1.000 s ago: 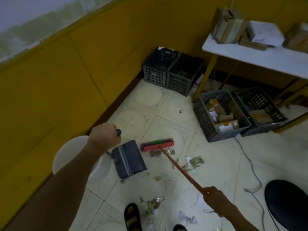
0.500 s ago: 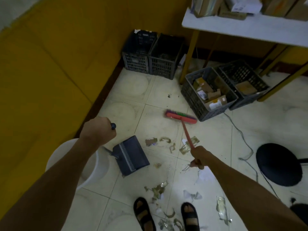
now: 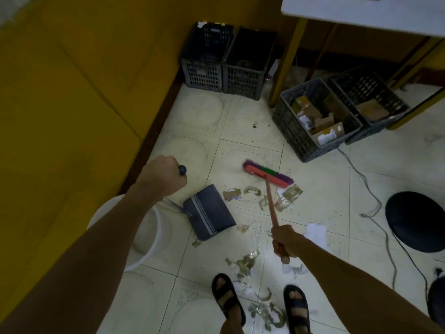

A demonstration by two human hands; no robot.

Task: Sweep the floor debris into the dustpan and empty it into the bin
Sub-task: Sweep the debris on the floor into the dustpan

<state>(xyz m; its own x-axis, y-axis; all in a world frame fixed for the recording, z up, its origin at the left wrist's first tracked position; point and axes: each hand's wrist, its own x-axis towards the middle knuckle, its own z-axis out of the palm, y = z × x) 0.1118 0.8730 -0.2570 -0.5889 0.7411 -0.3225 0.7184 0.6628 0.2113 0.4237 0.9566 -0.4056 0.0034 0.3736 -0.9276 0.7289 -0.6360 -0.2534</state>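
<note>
My left hand is closed around the top of the long dustpan handle. The dark grey dustpan rests on the tiled floor, its mouth facing right. My right hand grips the red broom stick. The broom head, red with purple and green bristles, sits on the floor to the right of and beyond the dustpan. Paper and wrapper scraps lie between dustpan and broom head, and more debris is scattered near my sandalled feet. A white bin stands left of the dustpan under my left arm.
A yellow wall runs along the left. Two dark crates stand in the corner, two more holding boxes beside a yellow table leg. A grey cable trails on the right near a black round stool.
The broom head went from beside the dustpan's mouth out to the far right, then came back a little toward the scraps. My view has tilted down. The dustpan has stayed put.
</note>
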